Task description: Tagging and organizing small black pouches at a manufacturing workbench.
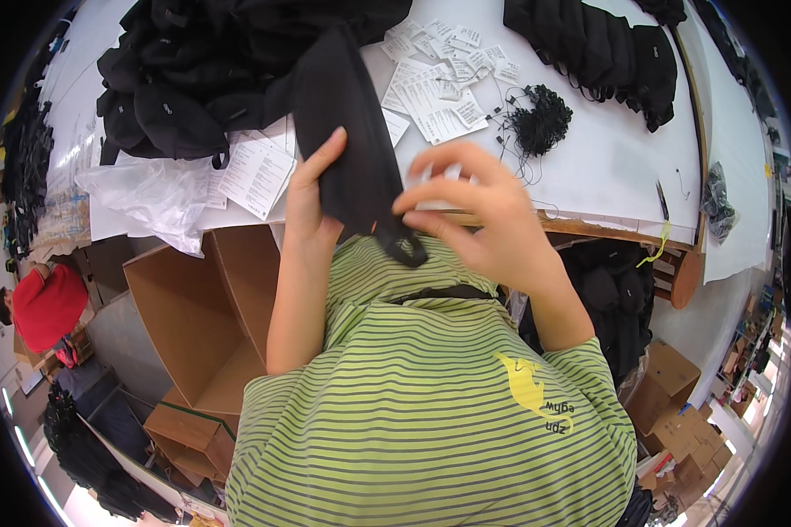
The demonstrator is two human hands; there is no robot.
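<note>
A long black fabric pouch (347,114) with a small loop at its lower end hangs upright in front of me. My left hand (315,189) is closed around its left side, thumb lying across the front. A small orange spot shows near the pouch's lower edge. Just right of that lower part is my right hand (483,211), its fingers bent and apart, slightly blurred. The index fingertip and thumb come close to the pouch's edge; whether they touch it is unclear. I see nothing held between them.
A heap of black pouches (176,114) covers the table's far left, and a row of them (589,44) lies far right. White printed tags (435,97) and a bundle of black strings (540,119) lie between. Clear plastic (163,198) and an open cardboard box (193,316) are left.
</note>
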